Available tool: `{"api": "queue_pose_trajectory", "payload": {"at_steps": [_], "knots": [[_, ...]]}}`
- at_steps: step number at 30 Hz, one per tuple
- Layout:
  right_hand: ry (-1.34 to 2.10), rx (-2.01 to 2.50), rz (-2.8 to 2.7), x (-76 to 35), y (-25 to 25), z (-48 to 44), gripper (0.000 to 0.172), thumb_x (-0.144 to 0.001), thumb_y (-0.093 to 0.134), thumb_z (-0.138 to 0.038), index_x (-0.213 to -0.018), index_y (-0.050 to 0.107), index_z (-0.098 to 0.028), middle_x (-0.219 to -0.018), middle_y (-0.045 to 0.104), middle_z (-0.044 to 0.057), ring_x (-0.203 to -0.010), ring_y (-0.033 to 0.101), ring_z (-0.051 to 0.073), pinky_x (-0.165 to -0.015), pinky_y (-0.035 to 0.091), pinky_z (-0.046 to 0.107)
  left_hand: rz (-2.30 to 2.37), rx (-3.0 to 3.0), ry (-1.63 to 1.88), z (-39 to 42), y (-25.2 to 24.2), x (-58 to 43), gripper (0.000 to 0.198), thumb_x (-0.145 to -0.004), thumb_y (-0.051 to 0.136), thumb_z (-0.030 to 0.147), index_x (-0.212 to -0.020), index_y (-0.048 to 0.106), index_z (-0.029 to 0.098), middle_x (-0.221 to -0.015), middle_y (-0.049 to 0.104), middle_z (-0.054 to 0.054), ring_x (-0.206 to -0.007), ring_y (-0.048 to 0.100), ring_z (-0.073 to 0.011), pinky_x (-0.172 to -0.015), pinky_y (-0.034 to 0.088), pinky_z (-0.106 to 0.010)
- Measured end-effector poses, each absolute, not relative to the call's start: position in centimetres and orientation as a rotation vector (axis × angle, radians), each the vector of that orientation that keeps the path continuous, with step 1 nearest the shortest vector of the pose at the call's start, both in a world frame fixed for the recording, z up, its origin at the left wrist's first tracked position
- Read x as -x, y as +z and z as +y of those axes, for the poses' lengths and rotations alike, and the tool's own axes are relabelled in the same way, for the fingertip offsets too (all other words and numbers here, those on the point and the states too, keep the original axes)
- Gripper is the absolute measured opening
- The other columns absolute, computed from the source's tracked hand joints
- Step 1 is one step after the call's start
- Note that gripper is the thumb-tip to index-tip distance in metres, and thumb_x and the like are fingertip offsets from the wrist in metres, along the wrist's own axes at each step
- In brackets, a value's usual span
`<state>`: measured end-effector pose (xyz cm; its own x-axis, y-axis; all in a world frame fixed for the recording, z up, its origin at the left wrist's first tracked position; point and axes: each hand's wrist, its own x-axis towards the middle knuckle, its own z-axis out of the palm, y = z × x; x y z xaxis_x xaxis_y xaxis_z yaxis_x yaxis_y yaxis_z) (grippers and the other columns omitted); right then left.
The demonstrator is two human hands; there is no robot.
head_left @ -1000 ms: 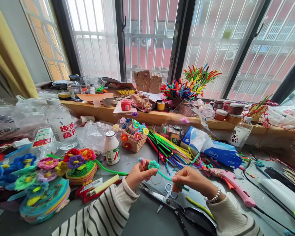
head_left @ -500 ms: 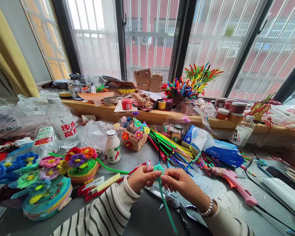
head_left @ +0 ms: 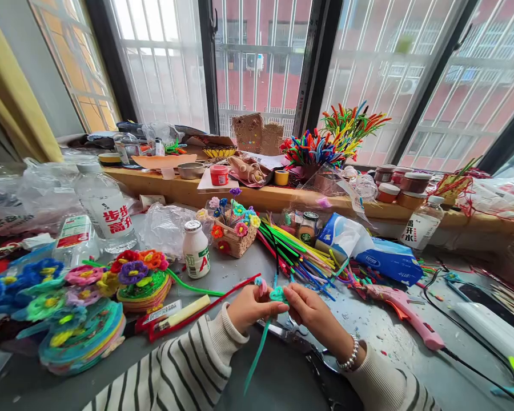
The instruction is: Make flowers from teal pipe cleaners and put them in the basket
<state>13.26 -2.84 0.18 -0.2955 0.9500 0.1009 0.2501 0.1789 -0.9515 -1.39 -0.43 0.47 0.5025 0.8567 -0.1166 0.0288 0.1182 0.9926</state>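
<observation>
Between my two hands is a teal pipe cleaner [head_left: 257, 357], looped into small petals at the top with a long tail hanging down to the left. My left hand [head_left: 253, 308] pinches it from the left, and a bit of pink and blue fuzzy stem shows by its index finger. From the other side my right hand [head_left: 308, 308] grips the looped part between thumb and fingers. Scissors [head_left: 291, 338] lie on the table just beneath my hands. A red pipe cleaner [head_left: 235, 292] lies behind my left hand.
Finished flower pieces [head_left: 83, 337] stand at the left. Behind my hands are a white bottle [head_left: 196, 251], a small flower basket [head_left: 239, 242] and a pile of coloured pipe cleaners [head_left: 291, 251]. A pink glue gun [head_left: 411, 319] with its cord lies at the right.
The teal tail has swung from hanging right to hanging left as the looped piece turned. My right hand has shifted slightly up and left, and the view has moved a little.
</observation>
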Motion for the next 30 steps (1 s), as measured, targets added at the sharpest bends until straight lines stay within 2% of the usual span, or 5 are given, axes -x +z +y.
{"api": "queue_pose_trajectory", "payload": {"at_steps": [5, 9, 15, 24, 30], "knots": [[0.891, 1.208, -1.74, -13.5, 0.1, -2.7, 0.03, -0.076, 0.037, -0.041, -0.058, 0.042, -0.018, -0.051, 0.037, -0.004, -0.048, 0.033, 0.009, -0.047, 0.025, 0.02, 0.893, -1.234, 0.721, -0.6, 0.4, 1.4, 0.029, -0.059, 0.055, 0.041, -0.059, 0.055, 0.012, -0.052, 0.06, -0.002, -0.046, 0.054, -0.0121, -0.047, 0.041, -0.023], [0.778, 1.204, -1.841, -13.4, 0.2, -2.9, 0.028, -0.077, 0.036, -0.037, -0.058, 0.043, -0.018, -0.053, 0.039, -0.003, -0.05, 0.035, 0.01, -0.048, 0.025, 0.021, 0.893, -1.233, 0.77, -0.8, 0.3, 1.2, 0.03, -0.059, 0.054, 0.042, -0.056, 0.053, 0.013, -0.045, 0.056, 0.0, -0.042, 0.053, -0.0108, -0.044, 0.042, -0.022], [0.89, 1.19, -1.789, -13.1, 0.1, -3.1, 0.029, -0.08, 0.029, -0.038, -0.062, 0.04, -0.019, -0.05, 0.037, -0.004, -0.047, 0.034, 0.009, -0.047, 0.026, 0.02, 0.823, -1.202, 0.859, -1.0, -0.2, 0.8, 0.026, -0.058, 0.058, 0.037, -0.057, 0.049, 0.013, -0.047, 0.052, 0.003, -0.044, 0.051, -0.0095, -0.045, 0.042, -0.021], [0.985, 1.184, -1.66, -12.6, -0.3, -3.1, 0.035, -0.077, 0.031, -0.044, -0.054, 0.033, -0.018, -0.048, 0.03, -0.006, -0.045, 0.028, 0.007, -0.043, 0.023, 0.02, 0.762, -1.205, 0.876, -1.4, -0.3, 0.2, 0.028, -0.055, 0.059, 0.04, -0.056, 0.047, 0.014, -0.047, 0.048, 0.005, -0.042, 0.047, -0.0083, -0.044, 0.037, -0.021], [1.17, 1.148, -1.592, -13.0, -0.4, -2.6, 0.037, -0.077, 0.027, -0.047, -0.057, 0.037, -0.017, -0.044, 0.033, -0.006, -0.039, 0.028, 0.006, -0.038, 0.023, 0.019, 0.792, -1.16, 0.91, -1.4, -0.1, 0.2, 0.028, -0.053, 0.061, 0.038, -0.055, 0.048, 0.013, -0.047, 0.049, 0.004, -0.042, 0.048, -0.0084, -0.045, 0.038, -0.022]]}}
